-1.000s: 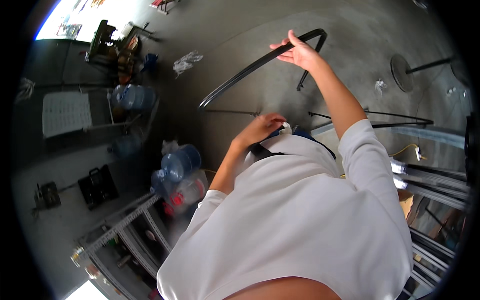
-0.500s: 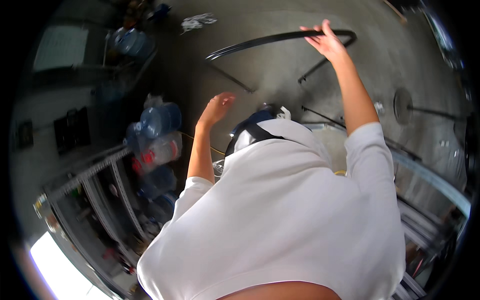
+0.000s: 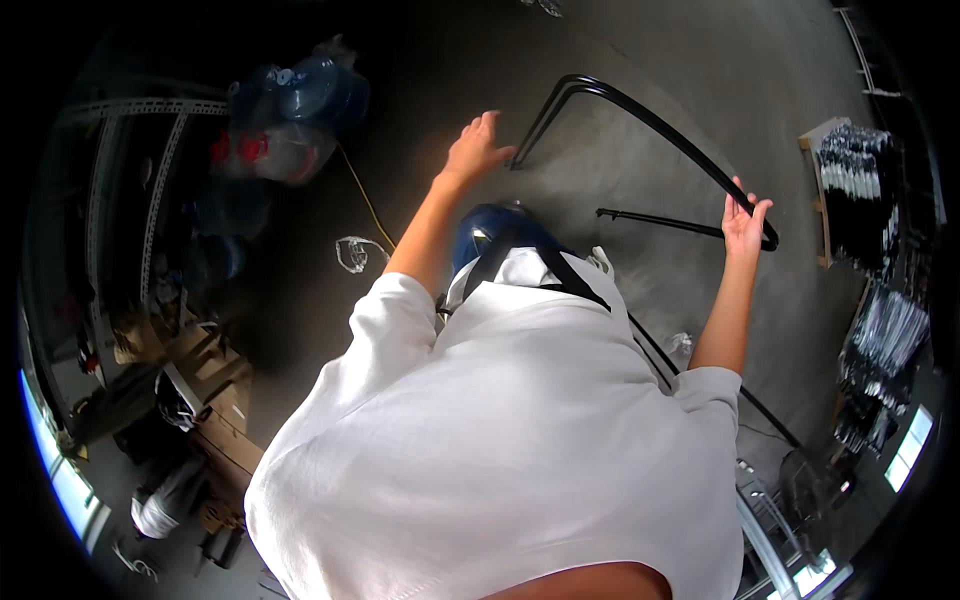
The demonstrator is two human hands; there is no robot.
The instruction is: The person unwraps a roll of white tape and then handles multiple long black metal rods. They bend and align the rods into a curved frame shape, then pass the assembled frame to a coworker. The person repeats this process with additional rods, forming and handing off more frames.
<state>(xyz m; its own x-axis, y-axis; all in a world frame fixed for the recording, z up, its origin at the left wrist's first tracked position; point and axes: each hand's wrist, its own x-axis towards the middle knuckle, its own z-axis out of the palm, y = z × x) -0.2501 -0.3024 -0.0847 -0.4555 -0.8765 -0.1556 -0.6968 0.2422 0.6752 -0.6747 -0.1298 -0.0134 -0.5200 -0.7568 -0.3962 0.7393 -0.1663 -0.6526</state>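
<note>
A black bent-tube metal frame [image 3: 660, 126] is held up above the concrete floor. Its paired tubes curve from a far-left bend to a corner at the right, where a straight leg runs back toward the middle. My right hand [image 3: 743, 225] grips it near that right corner, with the tube between thumb and fingers. My left hand [image 3: 474, 155] is raised beside the frame's left leg, fingers and thumb apart, holding nothing. Whether its thumb tip touches the leg, I cannot tell.
Large blue water jugs [image 3: 315, 90] stand at the far left by a slotted metal rack [image 3: 160, 105]. A yellow cord [image 3: 365, 190] lies on the floor. Cardboard boxes [image 3: 225, 395] sit at the lower left. Wrapped stacks [image 3: 855, 180] line the right side.
My view has swung to the right. The frame has turned, its right corner now nearer me, and my right hand has come nearer with it. My left hand has reached farther forward.
</note>
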